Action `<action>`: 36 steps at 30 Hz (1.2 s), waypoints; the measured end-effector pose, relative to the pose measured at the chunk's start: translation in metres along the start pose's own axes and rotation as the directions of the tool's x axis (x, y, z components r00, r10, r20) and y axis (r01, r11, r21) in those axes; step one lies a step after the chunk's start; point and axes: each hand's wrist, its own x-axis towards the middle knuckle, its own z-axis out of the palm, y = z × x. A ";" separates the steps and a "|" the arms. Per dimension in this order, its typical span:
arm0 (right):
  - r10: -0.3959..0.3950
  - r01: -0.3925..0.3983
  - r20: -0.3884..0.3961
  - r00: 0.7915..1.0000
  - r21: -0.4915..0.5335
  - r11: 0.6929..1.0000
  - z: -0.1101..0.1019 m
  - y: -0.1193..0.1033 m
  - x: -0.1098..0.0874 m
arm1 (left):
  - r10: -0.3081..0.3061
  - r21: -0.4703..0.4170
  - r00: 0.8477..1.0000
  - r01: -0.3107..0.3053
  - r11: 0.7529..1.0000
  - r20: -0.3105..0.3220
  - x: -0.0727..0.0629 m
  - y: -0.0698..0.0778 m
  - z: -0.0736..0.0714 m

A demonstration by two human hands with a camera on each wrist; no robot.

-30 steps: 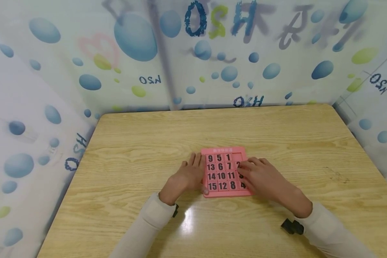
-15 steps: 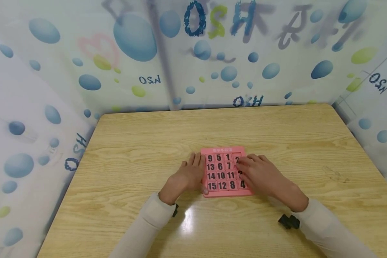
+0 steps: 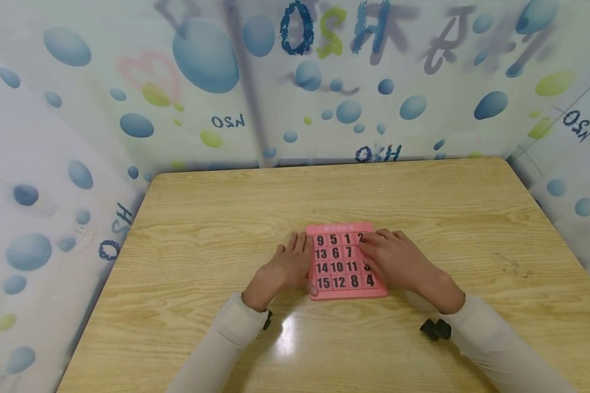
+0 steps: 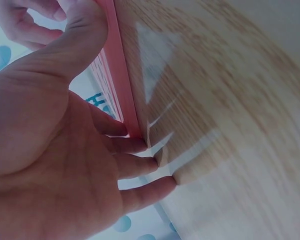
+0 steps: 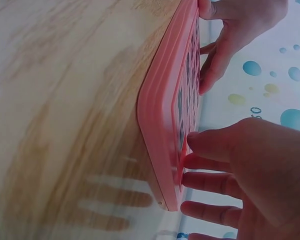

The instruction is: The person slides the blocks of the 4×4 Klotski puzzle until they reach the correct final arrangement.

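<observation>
A pink sliding number puzzle lies flat on the table between my hands, its tiles bearing black numbers. My left hand rests along its left side. In the left wrist view, the fingers are extended and touch the table and the frame, while the thumb lies on the puzzle's edge. My right hand reaches over the right side, with fingertips touching the tile numbered 2 in the top right corner. Its fingers partly cover the 3 tile and hide the right end of the second row.
The puzzle sits on a light wooden table. A wall covering with blue and green drops stands behind the table and along both sides. Black wrist straps show below the pale sleeves.
The 2 tile has slid from the second row up into the top right corner, the right hand moving with it, away from me. The left hand stays in place.
</observation>
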 end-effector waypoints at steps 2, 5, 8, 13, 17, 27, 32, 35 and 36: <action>0.004 -0.004 0.002 1.000 -0.002 1.000 0.000 0.000 0.000 | 0.002 0.001 1.000 -0.002 1.000 -0.001 0.000 0.000 0.000; 0.009 -0.009 0.009 1.000 0.000 1.000 0.000 0.000 0.000 | 0.004 0.004 1.000 -0.004 1.000 -0.004 0.000 0.000 0.000; 0.013 -0.013 0.020 1.000 0.004 1.000 -0.001 0.000 0.000 | 0.006 0.004 1.000 -0.006 1.000 -0.008 0.000 -0.001 0.001; 0.009 -0.009 0.022 1.000 0.018 1.000 -0.003 -0.001 -0.003 | 0.011 0.001 1.000 -0.011 1.000 -0.008 0.000 -0.001 0.001; -0.016 0.016 -0.005 1.000 0.032 0.999 -0.008 -0.007 -0.011 | 0.009 0.013 1.000 -0.009 1.000 -0.005 0.000 -0.001 0.001; -0.062 0.062 0.029 0.998 0.002 0.998 -0.016 -0.022 -0.030 | 0.006 0.021 1.000 -0.006 1.000 -0.006 0.000 -0.001 0.002; -0.069 0.069 0.015 0.998 -0.025 0.997 -0.013 -0.023 -0.034 | 0.009 0.014 1.000 -0.009 1.000 -0.008 -0.001 -0.001 0.002; -0.061 0.060 -0.002 0.998 -0.034 0.998 -0.010 -0.023 -0.034 | 0.009 0.011 1.000 -0.009 1.000 -0.009 -0.001 0.000 0.001; -0.057 0.056 -0.008 0.998 -0.034 0.998 -0.009 -0.023 -0.034 | 0.009 0.011 1.000 -0.009 1.000 -0.009 -0.001 0.000 0.001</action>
